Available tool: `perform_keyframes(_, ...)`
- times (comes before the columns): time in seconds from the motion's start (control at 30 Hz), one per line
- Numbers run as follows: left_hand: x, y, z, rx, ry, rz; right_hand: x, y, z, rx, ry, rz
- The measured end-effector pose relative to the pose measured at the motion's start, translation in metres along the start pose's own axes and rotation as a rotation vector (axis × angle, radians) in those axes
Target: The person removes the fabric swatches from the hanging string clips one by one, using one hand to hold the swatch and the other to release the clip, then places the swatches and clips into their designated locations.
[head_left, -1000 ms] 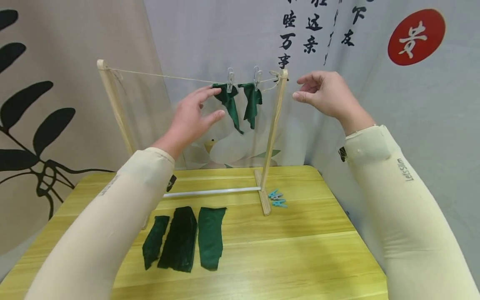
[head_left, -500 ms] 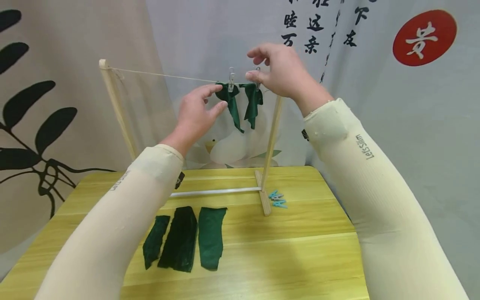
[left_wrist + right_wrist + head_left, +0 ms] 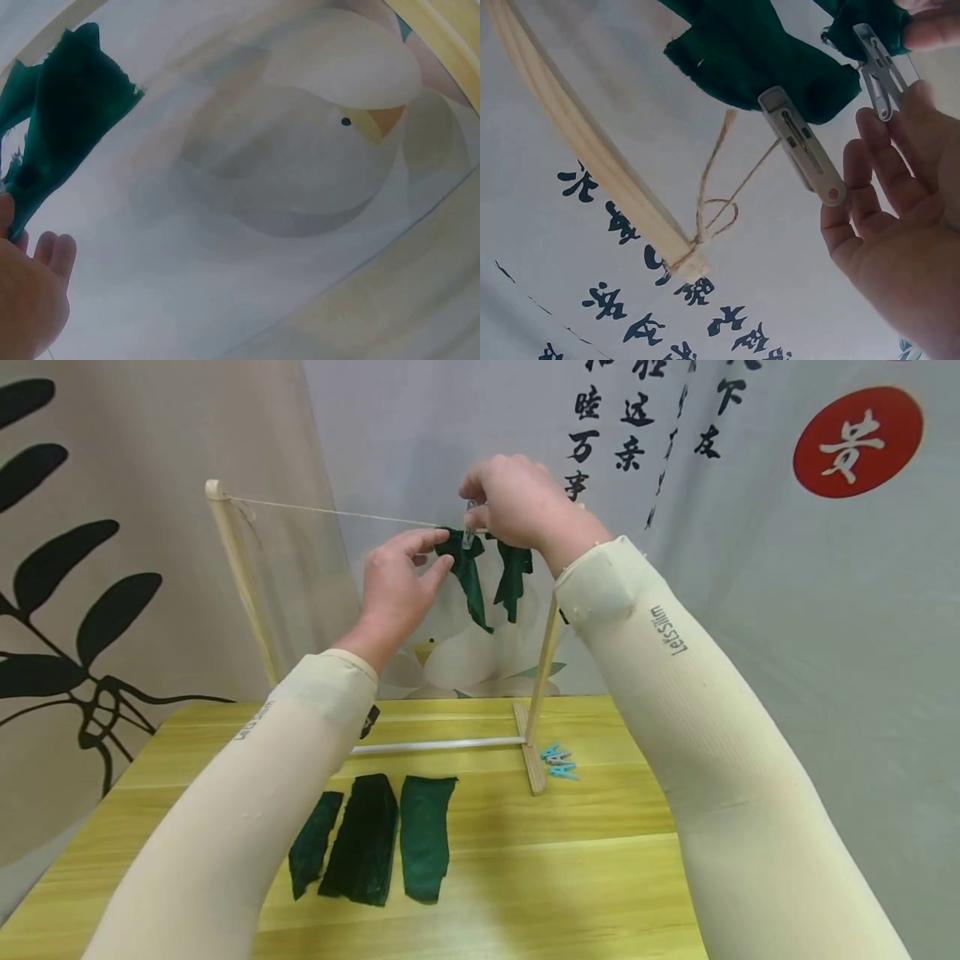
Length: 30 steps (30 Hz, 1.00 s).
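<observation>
Two dark green cloths hang from the string in the head view. My left hand (image 3: pixel 397 589) pinches the edge of the left hanging cloth (image 3: pixel 468 581) between thumb and finger. A clear clothespin (image 3: pixel 881 71) bites that cloth on the string, and my right hand (image 3: pixel 517 506) pinches the pin's upper end. Just beside it, the right hanging cloth (image 3: pixel 513 572) carries a second clear clothespin (image 3: pixel 799 142), which the right hand hides in the head view. In the left wrist view, my left hand (image 3: pixel 34 289) shows only partly, below green cloth (image 3: pixel 71 97).
Wooden posts (image 3: pixel 243 581) hold the string (image 3: pixel 337 512), above a white crossbar (image 3: pixel 442 744). On the wooden table (image 3: pixel 585 877) lie a small green cloth (image 3: pixel 311 847), a darker one (image 3: pixel 363 843) and a third (image 3: pixel 426 839). Several clothespins (image 3: pixel 560 760) lie right of the stand's foot (image 3: pixel 531 752).
My right hand has moved left from beyond the right post, past the right clothespin, and now pinches the left one. The left hand has shifted slightly right. The hanging cloths stay on the string.
</observation>
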<state>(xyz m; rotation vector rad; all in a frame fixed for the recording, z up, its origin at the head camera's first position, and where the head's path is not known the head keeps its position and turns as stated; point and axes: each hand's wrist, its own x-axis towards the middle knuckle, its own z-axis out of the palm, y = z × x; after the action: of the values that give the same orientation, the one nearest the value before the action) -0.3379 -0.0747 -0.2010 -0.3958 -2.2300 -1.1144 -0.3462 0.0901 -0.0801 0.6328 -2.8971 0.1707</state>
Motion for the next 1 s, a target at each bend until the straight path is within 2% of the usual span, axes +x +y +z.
perform_keyframes(0.37, 0.000, 0.003, 0.004, -0.042, 0.053, -0.009, -0.003, -0.004, -0.005, 0.000, -0.029, 0.033)
perform_keyframes(0.6, -0.001, 0.008, 0.004, -0.069, 0.065, -0.042, -0.004, -0.007, -0.003, -0.004, 0.009, 0.049)
perform_keyframes(0.8, -0.007, 0.015, 0.003, -0.075, 0.086, -0.051, -0.011, -0.007, -0.004, -0.012, 0.053, 0.035)
perform_keyframes(1.0, -0.014, 0.020, -0.001, -0.066, 0.084, -0.089, -0.017, -0.009, -0.005, -0.002, 0.079, 0.014)
